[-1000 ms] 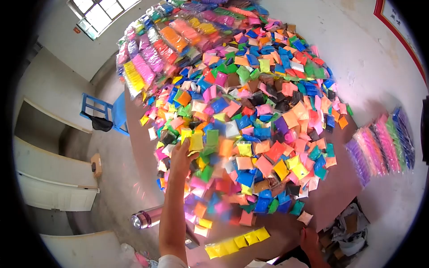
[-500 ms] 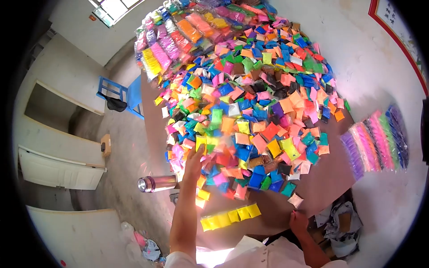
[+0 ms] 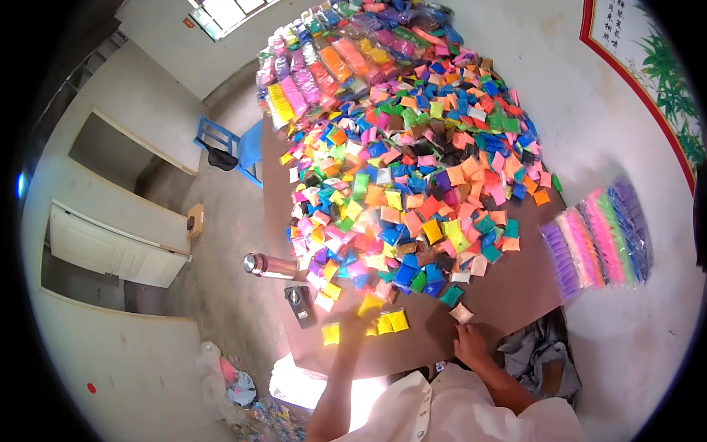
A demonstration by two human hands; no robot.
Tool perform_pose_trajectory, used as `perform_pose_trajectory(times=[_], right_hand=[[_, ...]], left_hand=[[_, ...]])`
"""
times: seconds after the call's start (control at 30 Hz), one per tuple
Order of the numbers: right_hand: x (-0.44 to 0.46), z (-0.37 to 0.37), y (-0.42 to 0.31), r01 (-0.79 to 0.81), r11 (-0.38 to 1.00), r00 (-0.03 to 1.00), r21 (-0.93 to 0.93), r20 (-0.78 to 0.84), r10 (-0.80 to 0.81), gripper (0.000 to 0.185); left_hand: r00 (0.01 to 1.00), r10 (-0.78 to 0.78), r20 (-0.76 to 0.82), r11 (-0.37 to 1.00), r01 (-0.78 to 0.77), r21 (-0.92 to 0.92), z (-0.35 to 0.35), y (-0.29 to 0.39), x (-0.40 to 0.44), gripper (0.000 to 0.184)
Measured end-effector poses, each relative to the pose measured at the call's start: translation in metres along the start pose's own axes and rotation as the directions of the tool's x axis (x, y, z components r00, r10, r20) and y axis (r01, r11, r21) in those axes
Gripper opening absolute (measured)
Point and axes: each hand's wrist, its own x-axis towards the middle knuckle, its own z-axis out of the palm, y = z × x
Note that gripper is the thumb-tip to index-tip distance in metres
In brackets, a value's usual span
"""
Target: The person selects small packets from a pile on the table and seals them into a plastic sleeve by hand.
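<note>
My left hand [image 3: 359,324], smeared by motion, is over a row of small yellow packets [image 3: 392,321] near the table's front edge. A yellow packet [image 3: 370,303] shows at its fingertips and appears pinched there. One yellow packet [image 3: 331,334] lies left of the hand, the others to its right; the hand and forearm hide the part between. My right hand [image 3: 471,344] is at the front edge with its fingers curled closed. Just beyond its fingertips lies a pale pink packet [image 3: 462,313]; whether they touch, I cannot tell. What the right fingers hold, if anything, is hidden.
A large heap of colourful packets [image 3: 412,199] covers much of the brown table [image 3: 508,295]. Larger bagged bundles [image 3: 324,66] lie at the far end. A metal flask [image 3: 270,266] and a black device [image 3: 300,306] are at left. Strips of packets [image 3: 596,239] are by the right wall.
My left hand has come back from the heap to the yellow row, a yellow packet at its fingertips. The right hand stays by the pale pink packet. The camera view has shifted.
</note>
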Motion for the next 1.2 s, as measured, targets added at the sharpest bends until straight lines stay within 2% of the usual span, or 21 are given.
perform_pose_trajectory(times=[0.07,0.13,0.2,0.27,0.3,0.33,0.37,0.4,0.43,0.5,0.53,0.6,0.63,0.7,0.77,0.9,0.97,1.03,1.07,1.13,1.2], right_hand=[[0.002,-0.011,0.002,0.054,0.995,0.995,-0.088,-0.076,-0.061,0.043],[0.001,-0.020,0.005,0.058,0.996,0.995,-0.067,-0.073,-0.063,0.042],[0.001,-0.037,0.000,0.060,0.997,0.996,-0.050,-0.069,-0.063,0.042],[0.008,-0.059,-0.021,-0.040,0.995,0.997,0.086,0.065,0.034,0.038],[0.011,-0.067,-0.036,-0.033,0.996,0.998,0.080,0.057,0.028,0.038],[0.014,-0.073,-0.052,-0.056,0.929,0.992,0.367,0.127,0.010,0.036],[0.019,-0.078,-0.068,-0.097,0.781,0.982,0.617,0.189,-0.027,0.035],[0.024,-0.078,-0.083,0.034,0.753,0.985,0.657,0.104,-0.135,0.033],[0.026,-0.076,-0.095,0.151,0.714,0.974,0.683,0.021,-0.227,0.032],[0.026,-0.077,-0.122,-0.013,0.516,0.966,0.856,0.144,-0.215,0.029],[0.022,-0.079,-0.135,-0.045,0.525,0.969,0.850,0.165,-0.182,0.029],[0.026,-0.088,-0.165,-0.140,0.432,0.984,0.891,0.173,-0.038,0.026],[0.024,-0.090,-0.177,-0.139,0.445,0.985,0.885,0.172,-0.034,0.026],[0.017,-0.088,-0.199,-0.207,0.272,0.978,0.940,0.193,0.079,0.023],[0.014,-0.065,-0.206,-0.165,0.319,0.986,0.934,0.148,0.077,0.021],[0.006,-0.040,-0.224,-0.076,0.385,0.996,0.920,0.049,0.081,0.020],[0.001,-0.035,-0.234,-0.083,0.380,0.994,0.921,0.048,0.101,0.021],[-0.007,-0.031,-0.244,-0.096,0.372,0.992,0.923,0.056,0.117,0.021],[-0.011,-0.031,-0.247,-0.156,0.339,0.982,0.928,0.109,0.152,0.022],[-0.017,-0.026,-0.243,-0.223,0.306,0.968,0.925,0.173,0.183,0.023],[-0.024,-0.010,-0.225,-0.240,0.427,0.969,0.872,0.186,0.164,0.023]], left_hand=[[1.000,-0.029,-0.007,0.998,0.029,-0.048,0.018,-0.010,-0.033,0.018],[0.995,-0.068,0.070,0.983,0.079,-0.167,0.032,-0.016,-0.060,0.020],[0.996,-0.063,0.057,0.977,0.073,-0.202,0.047,-0.011,-0.079,0.020],[0.997,-0.033,0.066,0.954,0.051,-0.295,0.057,0.004,-0.097,0.022],[0.998,-0.023,0.064,0.953,0.042,-0.301,0.060,0.005,-0.100,0.022],[0.998,-0.018,0.058,0.998,0.021,-0.053,0.062,0.004,-0.102,0.023],[0.999,-0.012,0.053,0.980,0.001,0.198,0.063,0.003,-0.103,0.023],[0.998,-0.008,0.062,0.982,-0.004,0.187,0.065,-0.005,-0.100,0.023],[0.972,0.227,0.060,0.954,-0.234,0.188,0.069,-0.017,-0.095,0.023],[0.988,0.082,0.130,0.992,-0.069,-0.105,0.063,0.004,-0.110,0.023],[0.983,0.098,0.154,0.986,-0.075,-0.148,0.057,0.019,-0.117,0.025],[0.974,0.130,0.183,0.974,-0.091,-0.206,0.041,0.035,-0.123,0.027],[0.969,0.129,0.211,0.969,-0.078,-0.235,0.032,0.040,-0.125,0.027],[0.963,0.127,0.237,0.960,-0.059,-0.274,0.012,0.046,-0.132,0.031],[0.963,0.111,0.247,0.980,-0.065,-0.186,-0.007,0.047,-0.136,0.030],[0.963,0.045,0.266,0.973,0.018,-0.229,-0.029,0.025,-0.130,0.032],[0.961,0.095,0.259,0.948,-0.008,-0.318,-0.037,0.023,-0.132,0.033],[0.957,0.100,0.273,0.964,-0.025,-0.266,-0.045,0.008,-0.125,0.030],[0.953,0.109,0.281,0.976,-0.049,-0.214,-0.049,0.001,-0.124,0.027],[0.949,0.123,0.291,0.967,-0.049,-0.249,-0.047,-0.005,-0.130,0.030],[0.946,0.141,0.291,0.958,-0.056,-0.282,-0.047,-0.013,-0.136,0.034]])
